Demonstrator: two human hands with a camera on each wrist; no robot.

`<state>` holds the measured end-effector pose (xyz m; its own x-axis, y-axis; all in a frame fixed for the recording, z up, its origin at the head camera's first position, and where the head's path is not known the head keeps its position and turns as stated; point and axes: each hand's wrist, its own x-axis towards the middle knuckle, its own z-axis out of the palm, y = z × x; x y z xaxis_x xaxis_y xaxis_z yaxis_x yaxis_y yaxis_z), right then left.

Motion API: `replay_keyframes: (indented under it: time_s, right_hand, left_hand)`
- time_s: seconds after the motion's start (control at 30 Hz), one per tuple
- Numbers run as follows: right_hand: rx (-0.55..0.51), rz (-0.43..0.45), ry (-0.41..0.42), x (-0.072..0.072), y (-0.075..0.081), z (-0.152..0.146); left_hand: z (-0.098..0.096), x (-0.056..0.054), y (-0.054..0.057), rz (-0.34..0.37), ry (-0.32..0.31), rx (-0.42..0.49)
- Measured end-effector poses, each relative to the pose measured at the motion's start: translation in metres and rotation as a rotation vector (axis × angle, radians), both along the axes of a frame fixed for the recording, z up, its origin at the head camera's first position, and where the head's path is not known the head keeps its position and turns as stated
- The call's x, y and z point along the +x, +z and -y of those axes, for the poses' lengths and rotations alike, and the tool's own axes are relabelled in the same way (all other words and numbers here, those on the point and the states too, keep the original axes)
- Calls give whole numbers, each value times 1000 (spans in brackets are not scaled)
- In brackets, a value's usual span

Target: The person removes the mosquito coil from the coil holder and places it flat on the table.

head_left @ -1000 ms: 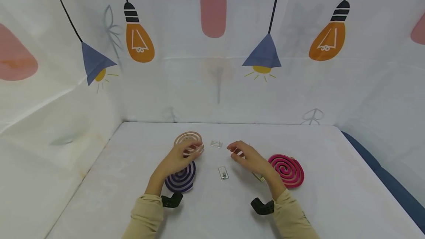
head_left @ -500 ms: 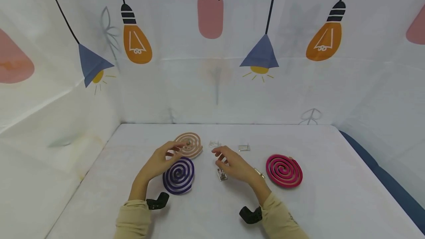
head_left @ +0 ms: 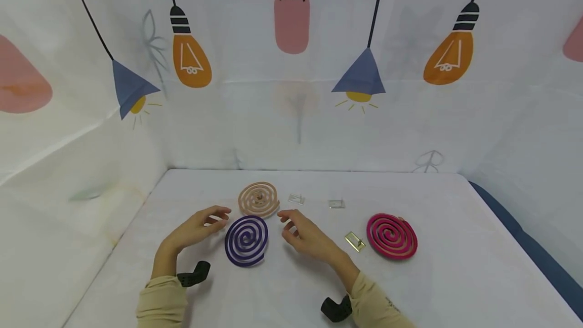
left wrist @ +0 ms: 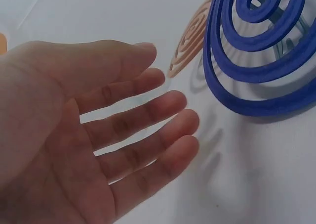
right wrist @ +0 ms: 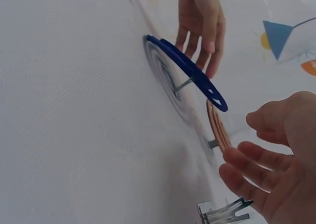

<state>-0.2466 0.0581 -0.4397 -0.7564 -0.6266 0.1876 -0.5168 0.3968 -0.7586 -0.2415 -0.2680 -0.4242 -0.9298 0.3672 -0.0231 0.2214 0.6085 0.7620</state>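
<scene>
A dark blue mosquito coil stands raised on a metal stand, tilted in the right wrist view. Behind it a tan mosquito coil is also propped on a stand. My left hand hovers left of the blue coil, apart from it, its fingers loosely extended and holding nothing. My right hand hangs over the table right of both coils, fingers loosely bent, nothing in them. In the right wrist view its fingertips come near the tan coil; whether they touch it I cannot tell. A metal coil stand lies below this hand.
A pink-red mosquito coil lies at the right. Beside it is a gold-toned stand. Two silver stands, one at the back middle and another farther right, lie flat on the white table.
My left hand has drawn back leftward from over the tan and blue coils, uncovering both. My right hand has moved left and slightly nearer, covering a small stand and uncovering the gold-toned one.
</scene>
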Motion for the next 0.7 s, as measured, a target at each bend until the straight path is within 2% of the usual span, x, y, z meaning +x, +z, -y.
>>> replay_keyframes:
  time_s: [0.23,0.3,0.47,0.53,0.7]
  right_hand:
    - [-30,74,27,5,-3,9]
    - [-24,71,36,6,-3,10]
    - [2,-38,30,7,-1,10]
    - [7,-72,34,7,-2,11]
    - [32,-91,64,12,-3,15]
  left_hand:
    - [-2,3,-1,141,-35,84]
    - [-4,3,0,166,-55,95]
    - [-5,2,1,125,-103,62]
    - [-5,2,1,117,-104,51]
    - [-8,2,-1,124,-85,32]
